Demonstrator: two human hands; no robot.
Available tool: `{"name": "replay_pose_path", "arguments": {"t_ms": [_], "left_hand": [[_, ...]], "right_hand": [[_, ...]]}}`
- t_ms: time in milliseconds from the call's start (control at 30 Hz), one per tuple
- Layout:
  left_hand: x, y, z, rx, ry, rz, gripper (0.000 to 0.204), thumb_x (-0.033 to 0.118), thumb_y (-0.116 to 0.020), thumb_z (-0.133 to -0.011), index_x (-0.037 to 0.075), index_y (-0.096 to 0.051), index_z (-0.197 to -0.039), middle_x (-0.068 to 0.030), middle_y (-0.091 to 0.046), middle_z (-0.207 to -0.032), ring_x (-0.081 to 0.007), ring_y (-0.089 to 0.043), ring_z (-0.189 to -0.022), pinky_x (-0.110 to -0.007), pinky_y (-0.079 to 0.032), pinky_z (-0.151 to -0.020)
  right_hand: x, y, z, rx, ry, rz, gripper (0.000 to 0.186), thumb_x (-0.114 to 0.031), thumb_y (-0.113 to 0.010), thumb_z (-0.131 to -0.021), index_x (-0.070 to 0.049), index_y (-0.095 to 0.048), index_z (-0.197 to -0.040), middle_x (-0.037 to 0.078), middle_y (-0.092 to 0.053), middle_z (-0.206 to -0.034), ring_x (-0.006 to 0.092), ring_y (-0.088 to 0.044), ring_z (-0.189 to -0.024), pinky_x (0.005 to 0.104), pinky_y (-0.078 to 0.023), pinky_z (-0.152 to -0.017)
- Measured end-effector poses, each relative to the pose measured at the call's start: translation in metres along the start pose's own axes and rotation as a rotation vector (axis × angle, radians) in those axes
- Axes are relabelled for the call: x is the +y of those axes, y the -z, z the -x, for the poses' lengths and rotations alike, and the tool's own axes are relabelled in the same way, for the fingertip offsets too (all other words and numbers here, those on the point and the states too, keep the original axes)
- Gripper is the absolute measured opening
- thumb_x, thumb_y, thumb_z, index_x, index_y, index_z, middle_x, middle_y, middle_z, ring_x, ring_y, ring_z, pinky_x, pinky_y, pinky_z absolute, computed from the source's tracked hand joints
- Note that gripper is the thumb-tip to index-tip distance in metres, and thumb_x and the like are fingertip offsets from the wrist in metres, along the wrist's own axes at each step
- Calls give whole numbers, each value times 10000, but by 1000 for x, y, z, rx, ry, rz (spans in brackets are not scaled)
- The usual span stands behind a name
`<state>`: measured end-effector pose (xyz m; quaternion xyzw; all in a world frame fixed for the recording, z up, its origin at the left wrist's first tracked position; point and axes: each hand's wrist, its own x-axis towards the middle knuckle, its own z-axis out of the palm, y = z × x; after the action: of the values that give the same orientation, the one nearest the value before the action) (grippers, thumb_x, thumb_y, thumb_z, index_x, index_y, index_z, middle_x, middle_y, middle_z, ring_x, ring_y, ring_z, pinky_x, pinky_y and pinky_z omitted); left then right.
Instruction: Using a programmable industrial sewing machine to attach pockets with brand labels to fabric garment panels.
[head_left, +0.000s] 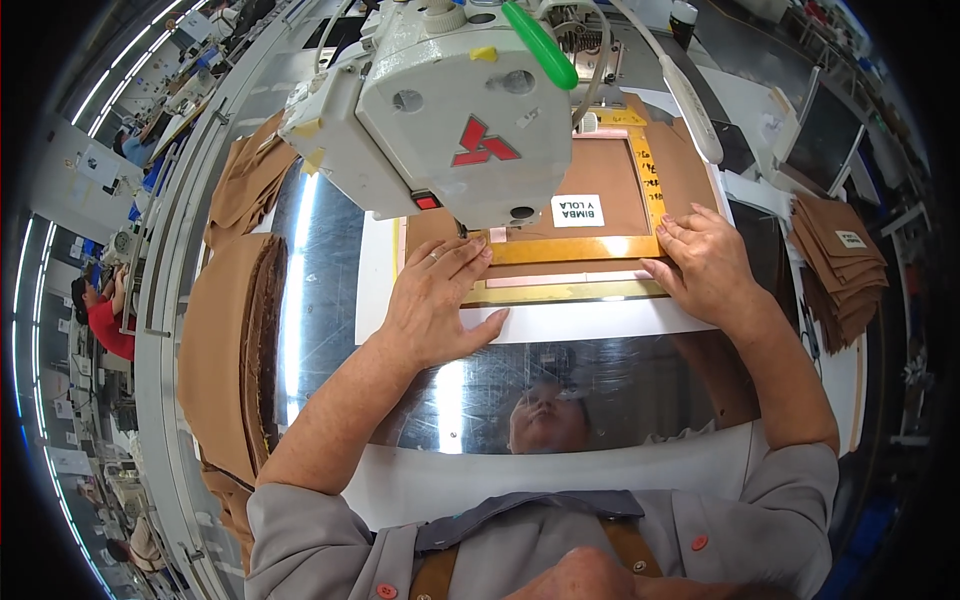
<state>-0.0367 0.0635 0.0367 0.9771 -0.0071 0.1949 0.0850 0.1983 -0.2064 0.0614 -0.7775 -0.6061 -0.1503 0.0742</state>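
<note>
A yellow-edged frame template (585, 248) lies over a brown fabric panel (597, 180) under the sewing machine head (468, 120). A white printed label (577, 211) rests on the brown panel inside the frame. My left hand (432, 297) is open, its fingertips pressing the frame's near left part close to the needle area and its thumb spread. My right hand (703, 258) lies open over the frame's near right corner, fingers slightly bent and thumb apart. The machine head hides the panel's far left part and most of the needle area.
Brown fabric pieces are stacked at the left (225, 350), with another pile (245, 185) behind. More brown pieces with a white label (838, 262) lie at the right. A shiny metal plate (600, 385) covers the near table. A green handle (540, 45) sticks out from the machine.
</note>
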Motion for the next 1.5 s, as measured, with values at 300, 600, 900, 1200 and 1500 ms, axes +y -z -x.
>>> {"name": "replay_pose_path", "arguments": {"t_ms": [300, 600, 900, 1200, 1500], "left_hand": [[-2, -2, 1, 3, -9, 2, 590, 346, -773, -798, -51, -689, -1226, -202, -679, -1272, -334, -632, -1235, -508, -465, -1087], [3, -9, 7, 38, 48, 46, 594, 299, -784, -764, -17, -676, -1256, -173, -675, -1311, -314, -612, -1296, -459, -472, -1079], [1, -8, 6, 61, 62, 74, 587, 282, -790, -745, -8, -681, -1243, -163, -677, -1309, -306, -629, -1270, -431, -493, -1036], [-1, -7, 6, 74, 63, 80, 586, 311, -785, -760, 5, -685, -1249, -149, -682, -1305, -297, -641, -1248, -437, -489, -1034], [2, -10, 3, 35, 51, 86, 627, 324, -790, -771, 22, -655, -1304, -148, -658, -1350, -306, -618, -1275, -469, -448, -1093]], "right_hand": [[0, -3, 2, 41, -14, -49, 439, -290, -796, -841, 97, -745, -1043, 235, -754, -1049, 309, -718, -971, 435, -511, -1010], [-3, -7, 6, 66, -38, -77, 509, -273, -843, -781, 126, -729, -1075, 262, -740, -1073, 354, -692, -989, 439, -526, -963], [-17, 4, -3, 21, 18, 29, 561, -327, -836, -778, 60, -692, -1157, 232, -690, -1204, 343, -650, -1143, 505, -461, -1071], [-69, -27, -62, -69, 207, -149, 660, -475, -736, -871, 0, -620, -1314, 99, -602, -1139, 239, -569, -1091, 391, -438, -975], [-63, -30, -68, -97, 168, -183, 635, -509, -696, -904, 6, -663, -1275, 84, -622, -1200, 231, -563, -1100, 376, -435, -948]]}}
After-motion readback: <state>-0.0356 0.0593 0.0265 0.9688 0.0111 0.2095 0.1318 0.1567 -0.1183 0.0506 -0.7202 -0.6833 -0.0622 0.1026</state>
